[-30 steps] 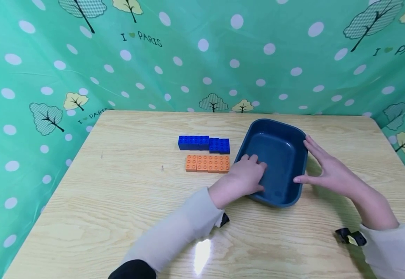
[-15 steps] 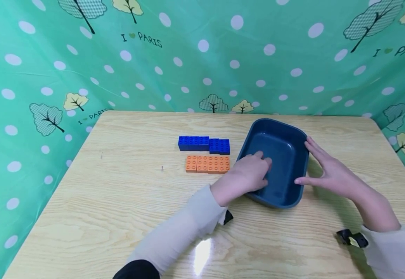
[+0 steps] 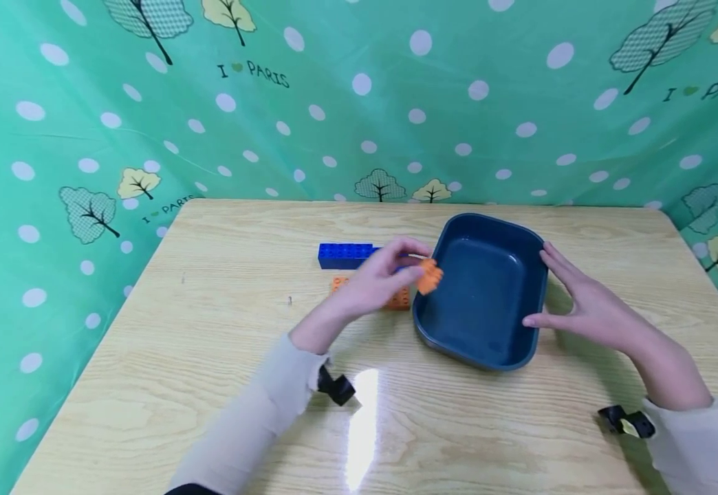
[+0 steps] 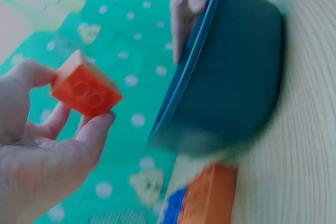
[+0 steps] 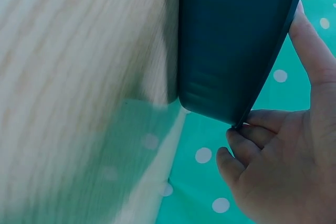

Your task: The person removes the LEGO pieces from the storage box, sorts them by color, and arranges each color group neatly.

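My left hand [image 3: 373,283] pinches an orange toy brick [image 3: 430,276] between thumb and fingers, above the left rim of the dark blue bin [image 3: 483,302]. Hollow rings show on the underside of the orange brick [image 4: 86,88] in the left wrist view. On the bin's right side, my right hand [image 3: 582,313] touches the rim with spread thumb and fingers. In the right wrist view, the fingertips of my right hand [image 5: 283,156] rest along the rim. Nothing shows inside the bin.
Left of the bin lie a row of blue bricks [image 3: 343,256] and, nearer me, a row of orange bricks [image 3: 401,299]. My left hand and forearm partly hide both rows. A green polka-dot cloth [image 3: 334,103] hangs behind the wooden table [image 3: 241,344].
My left hand has come up out of the bin and moved left, now with an orange brick in its fingers. The right hand and the bin have stayed nearly still.
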A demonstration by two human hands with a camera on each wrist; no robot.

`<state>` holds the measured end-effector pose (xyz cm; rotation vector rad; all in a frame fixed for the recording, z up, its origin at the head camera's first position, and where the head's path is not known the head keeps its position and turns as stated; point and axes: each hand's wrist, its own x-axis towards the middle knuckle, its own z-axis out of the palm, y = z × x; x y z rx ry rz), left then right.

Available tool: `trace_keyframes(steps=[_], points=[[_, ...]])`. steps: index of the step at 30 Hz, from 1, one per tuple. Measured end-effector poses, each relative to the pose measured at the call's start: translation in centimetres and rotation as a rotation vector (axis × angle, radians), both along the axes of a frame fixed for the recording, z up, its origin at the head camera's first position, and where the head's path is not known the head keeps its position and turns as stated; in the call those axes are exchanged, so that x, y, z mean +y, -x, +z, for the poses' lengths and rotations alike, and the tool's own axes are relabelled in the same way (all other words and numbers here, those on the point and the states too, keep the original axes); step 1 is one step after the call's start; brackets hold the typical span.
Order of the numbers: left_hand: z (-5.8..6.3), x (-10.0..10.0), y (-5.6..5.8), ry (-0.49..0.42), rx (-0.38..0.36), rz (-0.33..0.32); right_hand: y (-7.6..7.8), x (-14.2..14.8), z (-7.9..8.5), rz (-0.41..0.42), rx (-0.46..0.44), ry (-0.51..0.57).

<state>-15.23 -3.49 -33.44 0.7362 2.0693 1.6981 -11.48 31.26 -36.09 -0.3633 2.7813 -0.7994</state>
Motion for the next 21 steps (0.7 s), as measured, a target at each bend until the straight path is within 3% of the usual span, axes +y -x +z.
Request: trace_keyframes(steps=[6, 10, 15, 21], points=[[-0.3, -6.8, 0.0, -0.048, -0.028, 0.23, 0.1, 0.2, 0.2, -0.001, -0.018, -0.003], [-1.2, -10.5, -0.4, 0.056, -0.012, 0.346, 0.1, 0.4, 0.3, -0.001, -0.019, -0.007], [-3.0, -12.9, -0.9, 0.295, 0.069, 0.371, 0.0, 0.7, 0.3, -0.001, -0.015, -0.01], [-4.8, -13.3, -0.6, 0.532, 0.193, 0.312, 0.0, 0.7, 0.1, -0.003, -0.018, 0.004]])
